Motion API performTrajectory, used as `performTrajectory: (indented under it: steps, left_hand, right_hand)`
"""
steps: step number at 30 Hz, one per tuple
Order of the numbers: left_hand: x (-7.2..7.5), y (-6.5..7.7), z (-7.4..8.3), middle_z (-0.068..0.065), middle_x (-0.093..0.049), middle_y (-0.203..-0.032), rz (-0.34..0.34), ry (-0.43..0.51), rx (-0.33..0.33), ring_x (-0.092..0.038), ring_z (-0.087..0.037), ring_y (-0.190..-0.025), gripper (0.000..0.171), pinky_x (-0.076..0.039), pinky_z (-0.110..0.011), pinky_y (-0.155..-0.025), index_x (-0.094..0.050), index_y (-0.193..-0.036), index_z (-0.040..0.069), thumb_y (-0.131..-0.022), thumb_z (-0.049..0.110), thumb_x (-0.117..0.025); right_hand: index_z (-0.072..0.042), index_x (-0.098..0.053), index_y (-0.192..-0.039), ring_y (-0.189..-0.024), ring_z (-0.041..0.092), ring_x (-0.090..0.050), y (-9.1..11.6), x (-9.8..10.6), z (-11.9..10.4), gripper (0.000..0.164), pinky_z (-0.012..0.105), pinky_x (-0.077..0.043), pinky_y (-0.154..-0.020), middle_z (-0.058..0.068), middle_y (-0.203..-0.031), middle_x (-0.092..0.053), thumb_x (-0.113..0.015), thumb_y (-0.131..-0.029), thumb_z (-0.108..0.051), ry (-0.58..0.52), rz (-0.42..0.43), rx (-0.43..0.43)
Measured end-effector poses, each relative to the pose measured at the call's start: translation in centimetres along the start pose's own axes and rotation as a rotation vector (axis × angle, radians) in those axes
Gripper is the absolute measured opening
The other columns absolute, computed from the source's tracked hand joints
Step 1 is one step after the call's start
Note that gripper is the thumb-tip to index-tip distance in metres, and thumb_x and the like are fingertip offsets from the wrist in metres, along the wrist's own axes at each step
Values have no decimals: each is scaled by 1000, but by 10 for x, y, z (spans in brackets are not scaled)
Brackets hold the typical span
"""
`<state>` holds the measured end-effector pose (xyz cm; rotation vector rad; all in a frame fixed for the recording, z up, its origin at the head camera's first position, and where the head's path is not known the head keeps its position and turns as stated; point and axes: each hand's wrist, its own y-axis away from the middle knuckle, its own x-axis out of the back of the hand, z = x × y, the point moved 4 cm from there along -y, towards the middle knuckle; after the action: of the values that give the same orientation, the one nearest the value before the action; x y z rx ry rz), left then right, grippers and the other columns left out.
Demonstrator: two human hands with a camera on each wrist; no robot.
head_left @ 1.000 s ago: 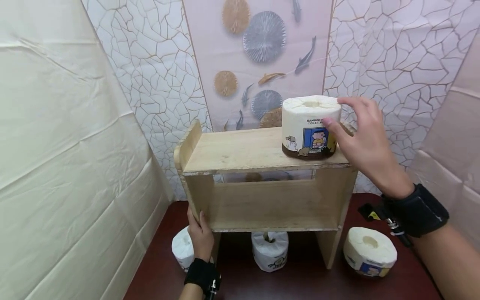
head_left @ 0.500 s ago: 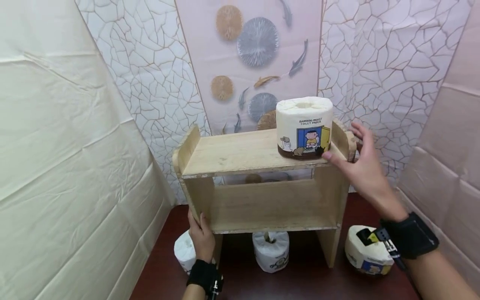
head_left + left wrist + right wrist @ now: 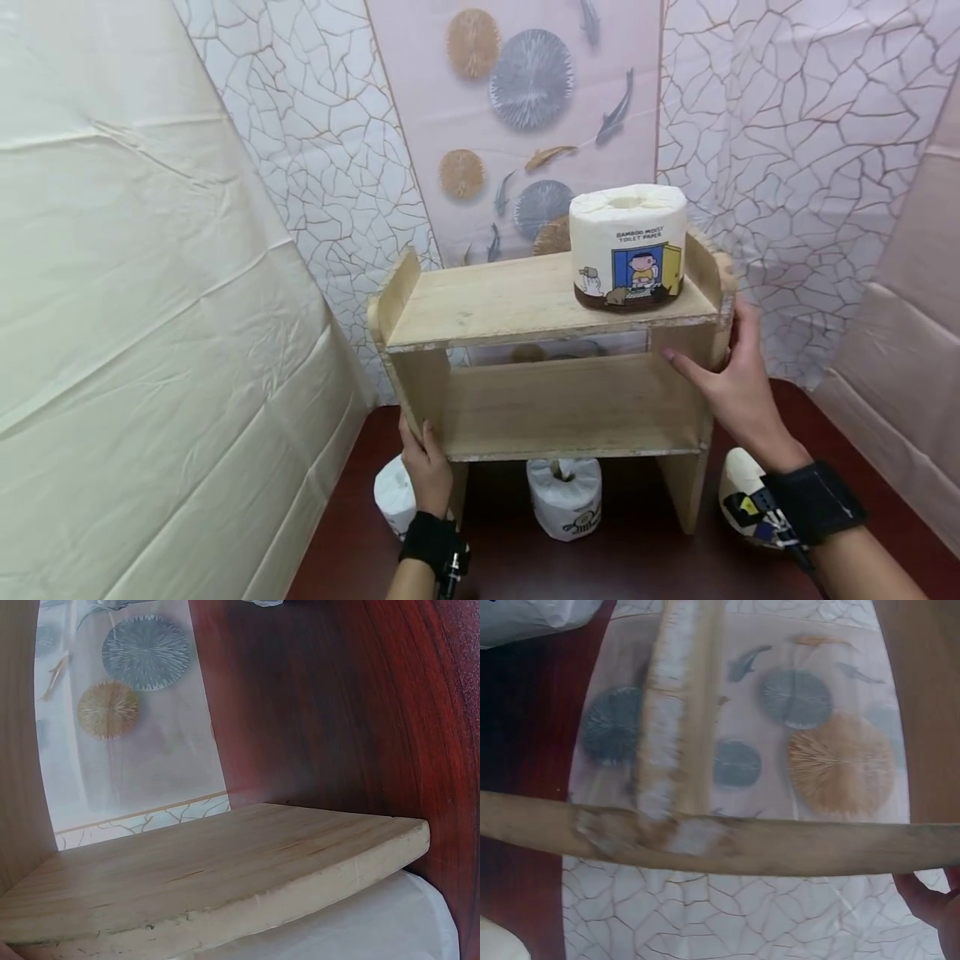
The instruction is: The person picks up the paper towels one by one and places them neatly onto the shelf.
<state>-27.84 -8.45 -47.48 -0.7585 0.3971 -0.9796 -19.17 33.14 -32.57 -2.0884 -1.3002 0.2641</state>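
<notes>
A small wooden shelf (image 3: 487, 304) with two boards between side panels stands in front of me. My left hand (image 3: 429, 475) grips the lower front edge of its left panel, which fills the bottom of the left wrist view. My right hand (image 3: 738, 396) holds the upper part of the right panel, thumb on the inner side and fingers around the outside. In the right wrist view, that hand's fingers (image 3: 922, 900) meet the panel edge (image 3: 802, 847). A wrapped toilet roll (image 3: 628, 250) with a cartoon print sits upright on the top board's right end, untouched.
A white wrapped toilet roll (image 3: 566, 500) stands under the shelf. Another white roll (image 3: 393, 496) is partly hidden behind my left hand. To the right, a cream roll (image 3: 742, 479) is partly covered by my right wrist strap. All rest on the dark red table (image 3: 517, 575); patterned cloths surround it.
My right hand has let go of the printed toilet roll and moved down onto the shelf's right panel. The left hand keeps its hold. The head view has shifted slightly.
</notes>
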Motion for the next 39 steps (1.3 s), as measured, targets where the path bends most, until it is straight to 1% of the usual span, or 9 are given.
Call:
performTrajectory:
  steps: [5, 12, 17, 20, 26, 31, 34, 37, 39]
  left_hand:
    - [2, 1, -3, -25, -62, -141, -25, 18, -6, -68, -35, -118, 52, -57, -57, -85, -39, -162, 11, -112, 6, -51]
    - [-2, -8, -4, -25, -63, -140, -61, 37, 14, -72, -36, -111, 52, -59, -57, -81, -36, -164, 17, -114, 12, -48]
    - [-7, -12, -6, -25, -62, -142, -79, 38, 11, -71, -37, -113, 53, -59, -58, -83, -34, -165, 15, -114, 12, -48]
    - [-6, -11, -7, -24, -61, -143, -71, 39, 8, -70, -37, -115, 54, -59, -58, -85, -34, -165, 14, -113, 9, -48]
    - [-4, -9, -10, -23, -61, -143, -75, 28, 28, -69, -35, -118, 53, -57, -57, -89, -33, -165, 15, -114, 11, -47]
    - [-2, -11, -4, -21, -58, -145, -133, 50, 79, -66, -34, -122, 53, -55, -57, -93, -30, -166, 19, -115, 16, -44]
    - [1, -9, -1, -15, -60, -144, -175, 95, 153, -65, -30, -124, 50, -54, -47, -97, -34, -164, 25, -115, 22, -46]
    - [7, -2, 2, -11, -61, -143, -200, 157, 226, -62, -27, -127, 49, -51, -35, -100, -39, -162, 28, -114, 23, -50]
    - [10, 4, 3, -8, -59, -146, -214, 181, 254, -59, -25, -132, 50, -50, -32, -103, -41, -162, 28, -113, 21, -52]
  right_hand:
    - [-26, -26, -163, -117, 8, -48, 11, -10, 18, 95, 24, -37, -90, -11, -139, -42, -82, -90, -5, 13, 52, -76]
    - [-19, -50, -154, -109, 7, -55, 15, -18, 42, 68, 21, -39, -89, -16, -123, -57, -75, -93, -4, -20, 180, -69]
    - [-24, -49, -155, -110, 9, -54, 17, -21, 56, 55, 22, -40, -91, -15, -122, -56, -64, -103, -17, 6, 203, -171]
    - [-24, -52, -153, -107, 8, -55, 20, -24, 60, 49, 22, -39, -90, -14, -120, -57, -61, -105, -22, 22, 229, -203]
    - [-21, -59, -147, -101, 5, -58, 21, -29, 64, 43, 20, -42, -88, -17, -113, -62, -62, -103, -21, 30, 316, -168]
    - [-19, -62, -143, -99, 3, -59, 21, -29, 64, 41, 19, -42, -87, -19, -108, -63, -65, -102, -20, 48, 353, -105]
    - [-20, -63, -143, -100, 3, -59, 22, -28, 62, 41, 19, -42, -89, -19, -109, -63, -65, -102, -20, 57, 365, -104]
    - [-19, -63, -142, -100, 3, -59, 23, -28, 62, 40, 20, -43, -88, -18, -109, -63, -65, -102, -20, 68, 361, -108]
    - [-18, -63, -142, -99, 3, -59, 23, -27, 61, 40, 19, -42, -86, -18, -109, -64, -65, -102, -20, 80, 357, -106]
